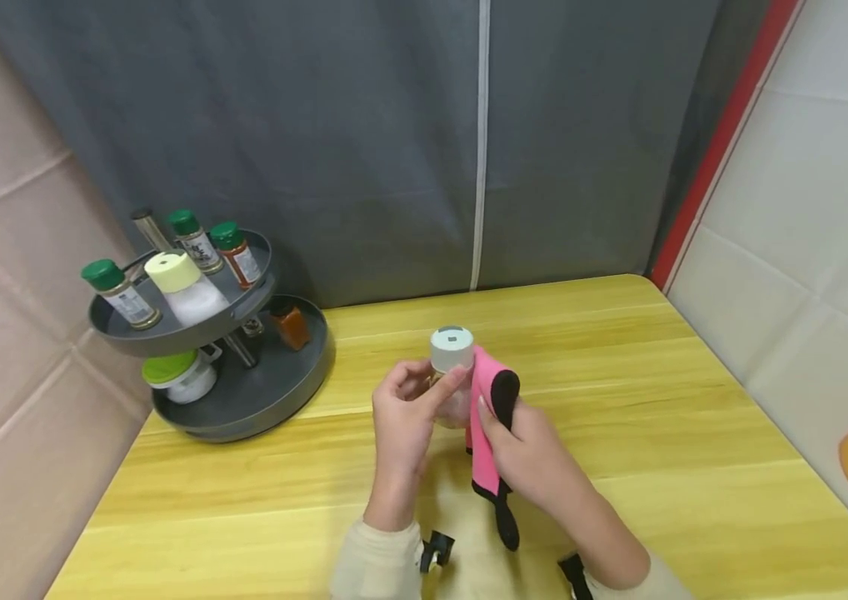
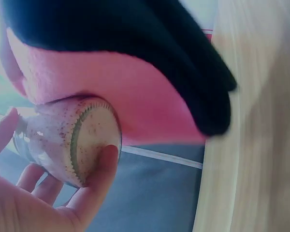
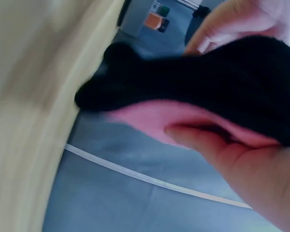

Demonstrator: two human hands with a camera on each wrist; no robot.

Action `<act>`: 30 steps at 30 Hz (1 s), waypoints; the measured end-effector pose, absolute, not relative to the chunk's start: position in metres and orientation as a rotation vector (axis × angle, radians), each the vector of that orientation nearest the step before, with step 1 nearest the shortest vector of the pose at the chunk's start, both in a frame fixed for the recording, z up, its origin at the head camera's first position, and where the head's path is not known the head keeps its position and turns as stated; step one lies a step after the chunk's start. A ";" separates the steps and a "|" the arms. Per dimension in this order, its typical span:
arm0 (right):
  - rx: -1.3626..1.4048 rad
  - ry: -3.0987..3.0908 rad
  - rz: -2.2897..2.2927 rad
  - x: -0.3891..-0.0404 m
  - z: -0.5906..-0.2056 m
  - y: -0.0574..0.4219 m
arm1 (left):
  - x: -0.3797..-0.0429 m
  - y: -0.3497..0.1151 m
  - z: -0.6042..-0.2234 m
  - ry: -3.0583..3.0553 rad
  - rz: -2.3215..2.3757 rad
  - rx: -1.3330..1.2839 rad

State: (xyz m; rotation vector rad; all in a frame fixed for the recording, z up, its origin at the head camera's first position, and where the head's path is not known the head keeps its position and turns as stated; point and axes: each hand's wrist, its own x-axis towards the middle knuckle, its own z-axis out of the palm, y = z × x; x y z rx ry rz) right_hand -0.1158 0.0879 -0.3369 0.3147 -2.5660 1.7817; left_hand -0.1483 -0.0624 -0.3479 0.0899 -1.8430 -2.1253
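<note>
My left hand grips a clear glass jar with a whitish lid, holding it above the table. In the left wrist view the jar lies sideways to the camera, its ridged base showing and reddish specks on the glass. A pink cloth with black edging is folded in my right hand, which presses it against the jar's side. From the right wrist, the thumb lies on the pink face of the cloth and the black part hides the jar.
At the left stands a two-tier dark grey turntable rack. Its upper tier bears several green-capped spice bottles and a cream-lidded jar. Below are a green-lidded container and an orange-brown bottle. A grey curtain hangs behind the wooden table.
</note>
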 end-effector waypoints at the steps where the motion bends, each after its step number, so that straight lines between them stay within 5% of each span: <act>1: 0.313 -2.543 1.777 -0.116 -0.335 0.089 | -0.148 -0.061 -0.349 -1.848 -2.136 0.080; 16: 0.790 -2.104 1.671 -0.111 -0.334 0.081 | -0.144 -0.052 -0.350 -1.827 -2.203 0.084; 24: 0.739 -2.350 1.542 -0.110 -0.349 0.077 | -0.148 -0.059 -0.349 -1.688 -2.273 0.142; 30: 0.454 -2.629 1.625 -0.114 -0.352 0.084 | -0.148 -0.062 -0.348 -1.746 -2.222 0.173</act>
